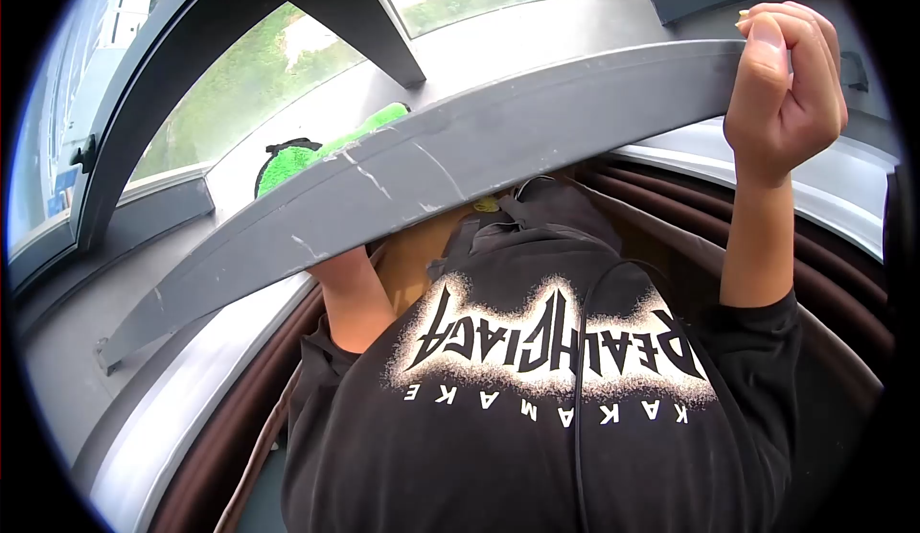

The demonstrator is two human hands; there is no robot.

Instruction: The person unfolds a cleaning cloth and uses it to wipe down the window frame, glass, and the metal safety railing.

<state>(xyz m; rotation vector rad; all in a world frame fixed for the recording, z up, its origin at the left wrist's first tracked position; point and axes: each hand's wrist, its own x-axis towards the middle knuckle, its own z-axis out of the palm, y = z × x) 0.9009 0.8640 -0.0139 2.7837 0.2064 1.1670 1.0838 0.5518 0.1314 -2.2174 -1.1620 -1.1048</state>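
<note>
A long grey window bar (460,145) with white scratches crosses in front of me. My left forearm reaches behind it, so the left hand and its fingers are hidden. Beyond the bar, a fluffy green cleaning pad (287,166) with a black edge lies over the pale sill; whether my left hand touches it cannot be seen. My right hand (786,92) is raised at the bar's right end, fingers curled and thumb pressed to them. A tiny yellowish spot shows at the fingertips, too small to name. Contact between this hand and the bar is unclear.
Dark window frames (321,15) rise beyond the bar, with glass panes and greenery outside. A black handle (84,154) is on the left frame. White ledges (824,183) and brown curtain folds (661,197) flank my body. A thin black cord (579,389) hangs over my shirt.
</note>
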